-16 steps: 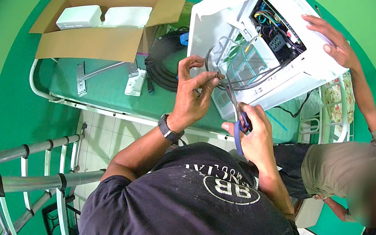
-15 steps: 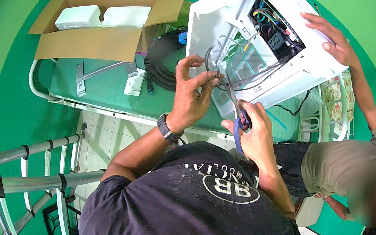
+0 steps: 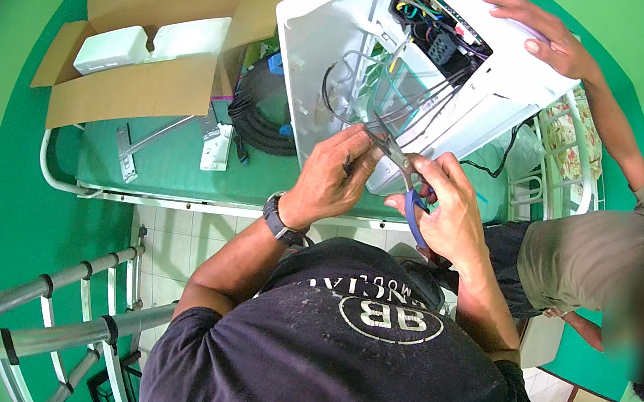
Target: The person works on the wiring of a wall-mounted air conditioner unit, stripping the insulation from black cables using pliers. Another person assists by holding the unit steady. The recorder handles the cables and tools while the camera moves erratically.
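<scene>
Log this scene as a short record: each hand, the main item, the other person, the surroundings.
Left hand: pinching thin dark wires
Right hand: holding blue-handled scissors, blades near the left fingertips
Main item: white-cased unit, opening showing wiring inside
Other person: one hand resting on the unit
On green surface: open cardboard box holding white pieces; coiled black tubing; metal bracket
Lower left: silver ladder

Left hand [image 3: 332, 179] pinching, right hand [image 3: 452, 221] curled — forearms [image 3: 241, 254] angled inward.
</scene>
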### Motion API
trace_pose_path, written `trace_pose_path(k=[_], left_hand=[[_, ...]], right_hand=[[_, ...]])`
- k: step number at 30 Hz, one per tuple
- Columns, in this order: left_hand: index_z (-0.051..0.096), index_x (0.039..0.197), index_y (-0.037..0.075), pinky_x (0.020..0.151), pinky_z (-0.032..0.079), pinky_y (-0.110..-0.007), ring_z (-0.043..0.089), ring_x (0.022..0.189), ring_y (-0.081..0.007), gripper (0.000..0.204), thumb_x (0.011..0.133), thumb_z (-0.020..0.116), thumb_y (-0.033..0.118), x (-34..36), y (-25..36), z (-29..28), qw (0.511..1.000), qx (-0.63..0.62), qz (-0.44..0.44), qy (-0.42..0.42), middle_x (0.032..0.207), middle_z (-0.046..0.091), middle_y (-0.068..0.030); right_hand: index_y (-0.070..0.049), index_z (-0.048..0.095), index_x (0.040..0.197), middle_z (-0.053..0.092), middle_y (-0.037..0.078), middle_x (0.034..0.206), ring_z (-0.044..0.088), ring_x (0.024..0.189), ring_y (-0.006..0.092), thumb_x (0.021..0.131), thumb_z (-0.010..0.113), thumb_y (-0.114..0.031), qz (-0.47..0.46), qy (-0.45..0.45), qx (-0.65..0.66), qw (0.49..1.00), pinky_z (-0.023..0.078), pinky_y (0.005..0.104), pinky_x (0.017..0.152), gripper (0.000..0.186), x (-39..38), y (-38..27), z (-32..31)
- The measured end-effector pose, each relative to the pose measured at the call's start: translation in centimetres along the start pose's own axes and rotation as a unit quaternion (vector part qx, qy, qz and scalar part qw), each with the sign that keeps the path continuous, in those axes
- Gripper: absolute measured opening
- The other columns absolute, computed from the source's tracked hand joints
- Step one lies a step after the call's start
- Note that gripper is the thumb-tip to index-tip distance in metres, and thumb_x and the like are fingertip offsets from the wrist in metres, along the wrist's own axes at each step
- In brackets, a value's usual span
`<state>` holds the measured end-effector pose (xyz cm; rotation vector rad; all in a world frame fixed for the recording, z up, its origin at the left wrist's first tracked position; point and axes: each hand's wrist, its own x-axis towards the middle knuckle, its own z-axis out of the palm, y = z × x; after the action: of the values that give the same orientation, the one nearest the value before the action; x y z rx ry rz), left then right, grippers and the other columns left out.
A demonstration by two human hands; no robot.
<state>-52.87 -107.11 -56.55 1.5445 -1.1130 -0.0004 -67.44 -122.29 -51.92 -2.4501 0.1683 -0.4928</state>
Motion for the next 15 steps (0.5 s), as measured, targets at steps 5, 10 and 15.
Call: trace_pose_path(k=[5, 10, 15], left_hand=[[0.064, 0.101, -0.003, 0.061, 0.043, -0.038, 0.054, 0.066, -0.0274, 0.009, 0.095, 0.063, 0.003, 0.6, 0.4, 0.3, 0.999, 0.019, 0.006, -0.030, 0.080, 0.056, -0.0141], [0.062, 0.090, -0.002, 0.059, 0.044, -0.039, 0.054, 0.063, -0.0295, 0.008, 0.092, 0.066, 0.005, 1.1, 0.9, 1.0, 0.999, 0.023, 0.004, -0.023, 0.080, 0.056, -0.0128], [0.063, 0.089, 0.000, 0.060, 0.048, -0.040, 0.060, 0.066, -0.0314, 0.008, 0.088, 0.069, 0.006, 1.1, 0.9, 1.5, 0.996, 0.083, 0.034, -0.003, 0.082, 0.059, -0.0133]], right_hand=[[-0.001, 0.066, 0.117, 0.055, 0.011, 0.093, 0.061, 0.072, 0.0255, 0.074, 0.090, -0.030, 0.030, -0.020, -0.009, 0.999, 0.052, 0.0383, 0.065, 0.058, -0.6, 0.4, -1.0], [0.000, 0.065, 0.117, 0.057, 0.014, 0.092, 0.061, 0.077, 0.0304, 0.076, 0.089, -0.030, 0.033, -0.004, -0.023, 0.999, 0.051, 0.0411, 0.070, 0.056, -1.2, 1.4, -0.6], [0.000, 0.065, 0.117, 0.058, 0.015, 0.090, 0.061, 0.077, 0.0314, 0.077, 0.089, -0.028, 0.024, 0.019, 0.032, 0.999, 0.050, 0.0413, 0.067, 0.054, -1.7, 2.1, 0.3]])
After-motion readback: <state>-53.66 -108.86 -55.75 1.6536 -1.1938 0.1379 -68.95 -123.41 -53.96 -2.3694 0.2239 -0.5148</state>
